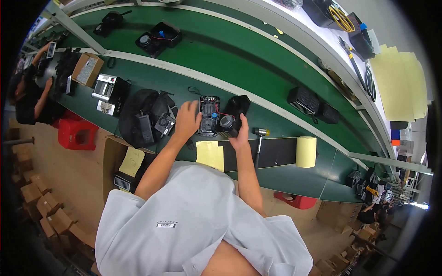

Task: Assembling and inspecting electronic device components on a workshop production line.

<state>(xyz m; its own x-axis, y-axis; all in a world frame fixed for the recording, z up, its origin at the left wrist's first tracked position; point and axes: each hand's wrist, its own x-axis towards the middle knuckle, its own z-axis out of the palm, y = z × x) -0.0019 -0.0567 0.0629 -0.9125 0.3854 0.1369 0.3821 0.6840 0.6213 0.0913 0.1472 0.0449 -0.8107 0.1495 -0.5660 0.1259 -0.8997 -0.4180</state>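
Across a workshop, a long green table (pixel 331 158) is strewn with parts and tools. Just right of the left hand (pixel 185 122), an open black case (pixel 210 106) is set with its inside facing up and its long axis pointing away from the person; by the left hand, the nearer one, its left edge appears to be touched. The left fingers are held loosely bent, with nothing seen clasped. By the right hand (pixel 241 134), a black shell (pixel 241 103) is grasped at its near right side. Left of that hand, a round speaker (pixel 226 121) is seen, joined toward the case by red wire (pixel 224 113). Right of the right hand, a hammer (pixel 261 132) is laid.
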